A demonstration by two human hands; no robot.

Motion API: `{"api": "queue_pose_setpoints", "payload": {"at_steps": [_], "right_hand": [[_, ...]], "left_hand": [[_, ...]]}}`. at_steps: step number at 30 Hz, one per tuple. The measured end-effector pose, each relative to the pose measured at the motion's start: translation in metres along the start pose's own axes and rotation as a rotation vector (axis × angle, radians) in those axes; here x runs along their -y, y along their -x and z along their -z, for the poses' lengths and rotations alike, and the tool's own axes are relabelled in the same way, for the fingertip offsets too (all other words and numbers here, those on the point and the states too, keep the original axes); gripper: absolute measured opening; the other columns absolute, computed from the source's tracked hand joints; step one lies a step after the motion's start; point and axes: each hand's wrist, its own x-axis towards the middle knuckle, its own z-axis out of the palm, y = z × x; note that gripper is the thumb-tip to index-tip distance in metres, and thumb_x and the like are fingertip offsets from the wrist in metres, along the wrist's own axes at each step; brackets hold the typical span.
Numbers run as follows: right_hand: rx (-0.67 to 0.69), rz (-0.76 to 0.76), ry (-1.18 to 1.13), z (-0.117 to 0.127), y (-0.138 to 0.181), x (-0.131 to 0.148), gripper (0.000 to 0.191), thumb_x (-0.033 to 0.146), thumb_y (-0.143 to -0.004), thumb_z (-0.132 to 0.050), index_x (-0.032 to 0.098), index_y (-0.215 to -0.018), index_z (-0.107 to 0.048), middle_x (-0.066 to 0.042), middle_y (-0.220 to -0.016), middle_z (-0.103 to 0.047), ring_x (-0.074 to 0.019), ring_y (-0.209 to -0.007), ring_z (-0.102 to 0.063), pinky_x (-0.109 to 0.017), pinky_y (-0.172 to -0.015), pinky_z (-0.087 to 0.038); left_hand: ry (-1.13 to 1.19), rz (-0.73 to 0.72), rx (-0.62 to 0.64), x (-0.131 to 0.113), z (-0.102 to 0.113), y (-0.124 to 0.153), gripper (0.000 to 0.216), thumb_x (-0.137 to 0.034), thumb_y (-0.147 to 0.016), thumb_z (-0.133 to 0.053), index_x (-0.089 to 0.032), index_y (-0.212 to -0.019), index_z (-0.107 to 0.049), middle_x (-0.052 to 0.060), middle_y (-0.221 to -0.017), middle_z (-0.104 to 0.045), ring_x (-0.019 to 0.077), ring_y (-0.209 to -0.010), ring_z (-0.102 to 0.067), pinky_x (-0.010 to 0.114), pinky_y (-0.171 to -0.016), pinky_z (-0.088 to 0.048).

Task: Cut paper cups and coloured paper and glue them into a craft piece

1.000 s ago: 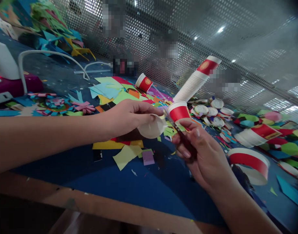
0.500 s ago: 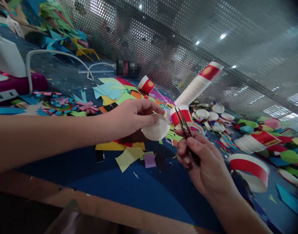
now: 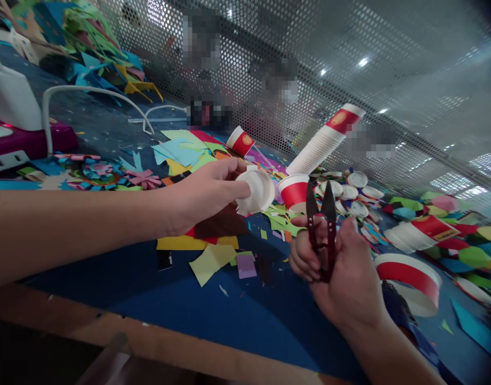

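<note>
Pinching the white cup base [image 3: 261, 192] in left hand [image 3: 207, 190], with thumb on the near face and fingers mostly hidden behind, closed down to about the thickness of the disc. Holding it in the air over the paper scraps [image 3: 214, 262] on the blue tabletop [image 3: 229, 310], left of the red-and-white cup [image 3: 293, 195]. Can't tell how near in depth. Tilting it up to show the recessed face, versus lower and more edge-on half a second ago. Showing a slightly ragged rim at lower left. Gripping dark-handled snips [image 3: 327, 246] in right hand [image 3: 344, 275], wrapped round the handles only loosely enough to let them spring apart. Pointing blades upward in a wide V, versus nearly together half a second ago. Seeing nothing between them; overlapping the cup in view only, probably not touching. Reading that as no cut under way right now, with base clear of the blades and carried by the left hand alone. Noting the leaning cup stack [image 3: 315, 152] behind, loose round bases [image 3: 350, 192] to its right, and a cut cup ring [image 3: 422, 275] beyond the right wrist.
</note>
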Motion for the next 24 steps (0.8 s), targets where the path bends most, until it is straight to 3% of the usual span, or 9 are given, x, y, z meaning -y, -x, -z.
{"api": "queue_pose_setpoints", "payload": {"at_steps": [5, 12, 17, 24], "right_hand": [[0.023, -0.043, 0.082, -0.002, 0.005, -0.002, 0.053, 0.071, -0.079, -0.061, 0.018, -0.073, -0.063, 0.007, -0.046, -0.037, -0.0061, -0.039, -0.029, -0.02, -0.039, -0.025], [-0.038, -0.123, 0.243, -0.003, 0.008, -0.009, 0.06, 0.079, -0.079, -0.053, 0.02, -0.07, -0.058, 0.003, -0.045, -0.048, -0.0092, -0.038, -0.039, -0.02, -0.036, -0.03], [0.028, -0.1, 0.147, -0.009, 0.013, -0.006, 0.058, 0.076, -0.081, -0.054, 0.019, -0.069, -0.057, 0.005, -0.046, -0.044, -0.0066, -0.039, -0.034, -0.018, -0.038, -0.028], [0.085, -0.191, 0.021, -0.015, 0.014, -0.004, 0.053, 0.071, -0.079, -0.062, 0.019, -0.067, -0.054, 0.008, -0.042, -0.038, -0.0043, -0.037, -0.026, -0.017, -0.038, -0.023]], "left_hand": [[-0.116, -0.142, 0.039, 0.001, 0.001, -0.002, 0.023, -0.013, -0.078, -0.056, -0.021, -0.099, -0.056, 0.001, -0.086, -0.065, 0.0157, -0.072, -0.066, 0.026, -0.061, -0.054], [-0.513, -0.547, -0.115, 0.005, 0.005, 0.004, 0.012, -0.022, -0.078, -0.061, -0.021, -0.089, -0.056, -0.001, -0.083, -0.066, 0.0134, -0.073, -0.062, 0.023, -0.063, -0.05], [-0.597, -0.655, -0.156, 0.007, 0.004, 0.005, 0.008, -0.016, -0.079, -0.059, -0.02, -0.083, -0.054, -0.002, -0.079, -0.062, 0.0104, -0.066, -0.056, 0.022, -0.061, -0.046], [-0.653, -0.723, -0.151, 0.007, 0.001, 0.007, 0.016, -0.011, -0.078, -0.059, -0.021, -0.077, -0.047, -0.003, -0.078, -0.059, 0.0108, -0.068, -0.057, 0.022, -0.055, -0.043]]}}
